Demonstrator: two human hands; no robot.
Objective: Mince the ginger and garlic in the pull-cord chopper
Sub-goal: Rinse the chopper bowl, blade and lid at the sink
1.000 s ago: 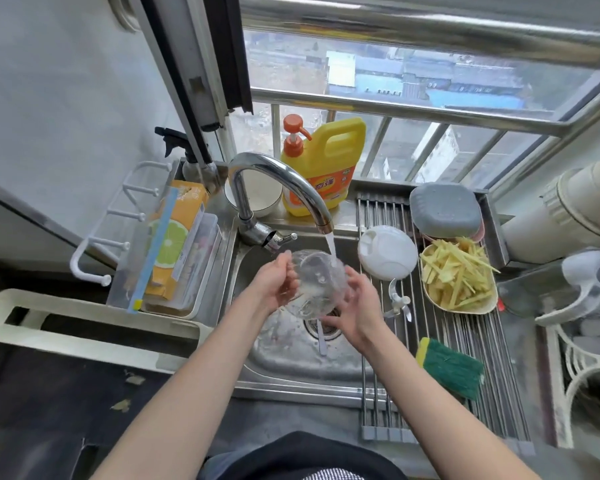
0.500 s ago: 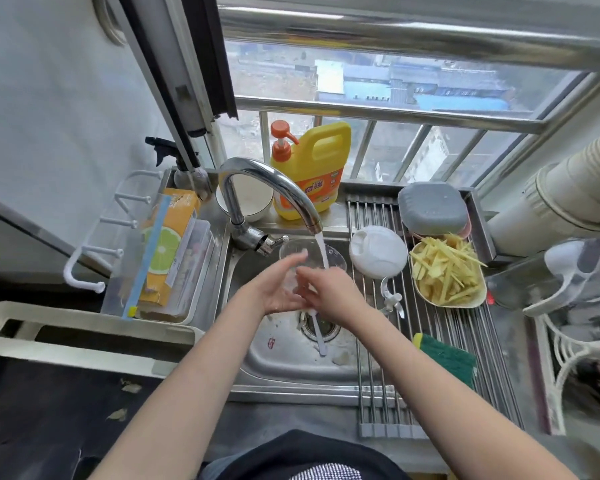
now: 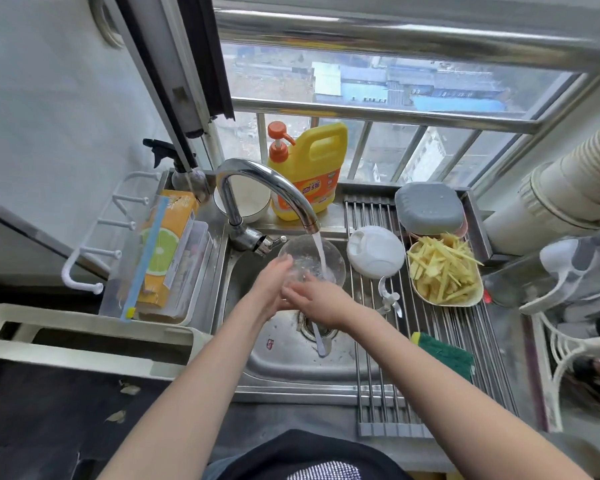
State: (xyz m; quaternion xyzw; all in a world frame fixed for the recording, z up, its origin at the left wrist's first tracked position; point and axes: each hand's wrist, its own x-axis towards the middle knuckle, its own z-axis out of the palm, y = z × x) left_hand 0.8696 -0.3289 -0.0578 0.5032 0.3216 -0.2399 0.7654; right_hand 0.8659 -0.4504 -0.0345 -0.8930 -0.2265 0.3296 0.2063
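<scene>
Reaching over the sink [image 3: 284,362], the left hand [image 3: 269,289] and right hand [image 3: 317,299] each keep a grip on the clear chopper bowl [image 3: 310,259], held beneath the running tap [image 3: 267,183]; its white lid [image 3: 374,251] lies on the drying rack [image 3: 440,344] (blade post just beside it), next to the sliced ginger [image 3: 442,271].

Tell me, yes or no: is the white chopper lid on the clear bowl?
No. The white chopper lid lies on the drying rack, beside the clear bowl.
</scene>
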